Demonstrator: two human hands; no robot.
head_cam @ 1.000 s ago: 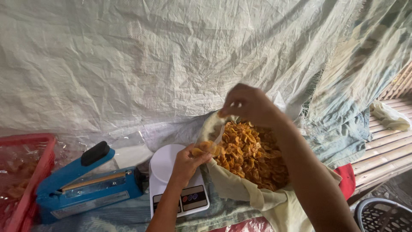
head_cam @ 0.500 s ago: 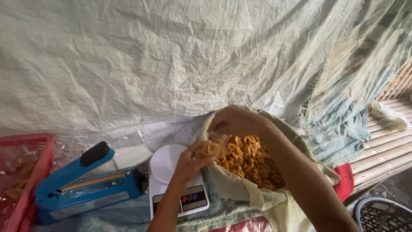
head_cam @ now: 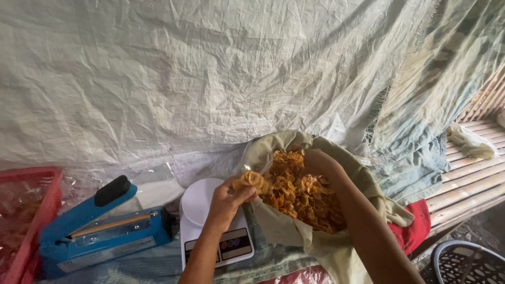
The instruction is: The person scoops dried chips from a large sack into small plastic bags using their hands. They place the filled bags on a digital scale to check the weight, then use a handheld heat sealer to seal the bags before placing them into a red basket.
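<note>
1. My left hand (head_cam: pixel 227 197), low in the middle of the frame, has its fingers (head_cam: pixel 243 193) clenched around a small clear bag of chips (head_cam: pixel 251 181), held just above the white kitchen scale (head_cam: pixel 213 221) and against the near lip of the big sack.
2. My right hand (head_cam: pixel 320 164) is down inside the cloth-lined sack (head_cam: pixel 294 231), right of centre. A second ago it was raised above the bag's mouth; now it has dropped onto the heap of golden fried chips (head_cam: pixel 300 194). Its fingers are buried among the chips, so I cannot tell whether they are closed on a handful or lying loose.
3. That shift tells me one handful went into the bag and my hand is back at the heap. The bag itself has hardly moved.
4. The scale's pan is bare, with its display toward the lower edge.
5. At lower left sits a blue heat sealer (head_cam: pixel 102 231) with a black handle knob, and a red crate (head_cam: pixel 29 221) stands at the far left edge.
6. A pale woven sheet (head_cam: pixel 210 79) hangs behind everything, and a slatted bench (head_cam: pixel 473 179) runs off to the right.
</note>
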